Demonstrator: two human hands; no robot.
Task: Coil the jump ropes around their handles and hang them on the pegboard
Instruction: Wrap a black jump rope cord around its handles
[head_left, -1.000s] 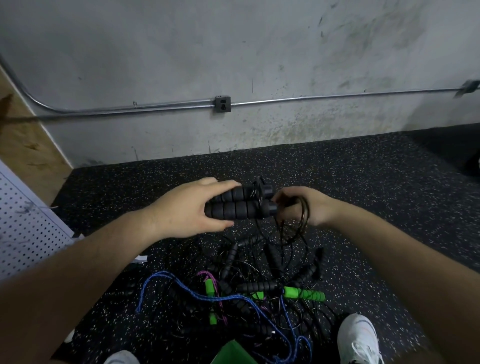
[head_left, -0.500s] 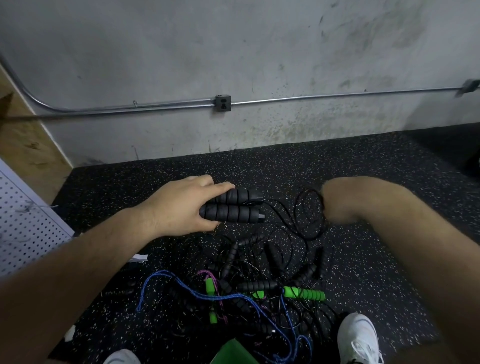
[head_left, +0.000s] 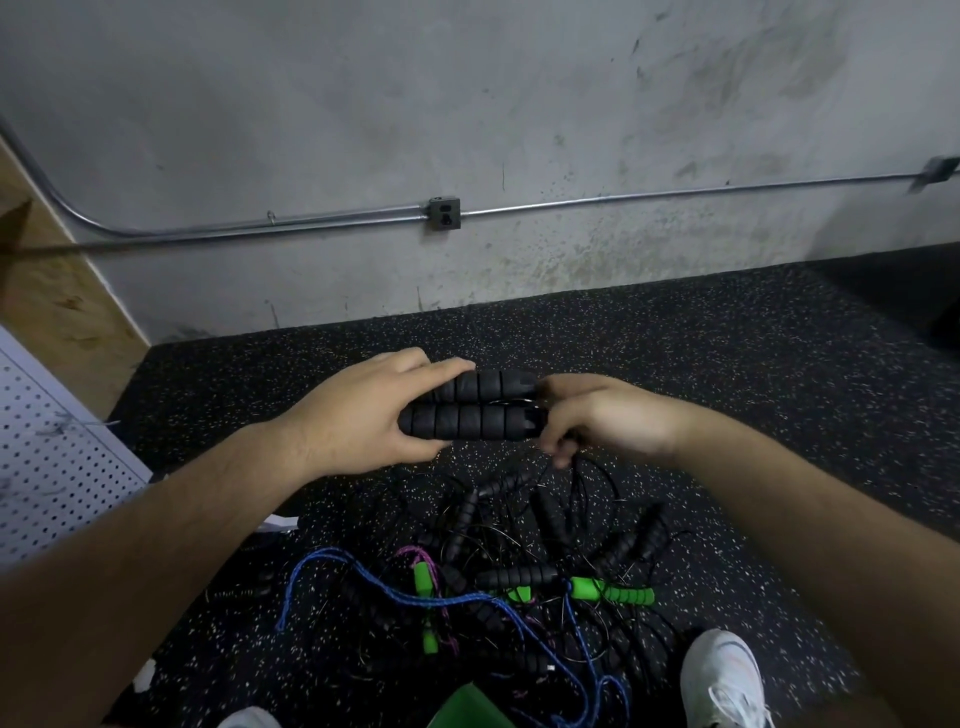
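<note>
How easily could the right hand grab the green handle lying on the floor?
Probably not right away: the right hand pinches black cord beside the two black handles that the left hand grips. The green handle lies uncovered below it, so once freed it likely could.

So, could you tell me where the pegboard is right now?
In the head view, the white pegboard is at the left edge, on the person's left, below the wooden panel and left of the left hand that grips the black handles.
</note>
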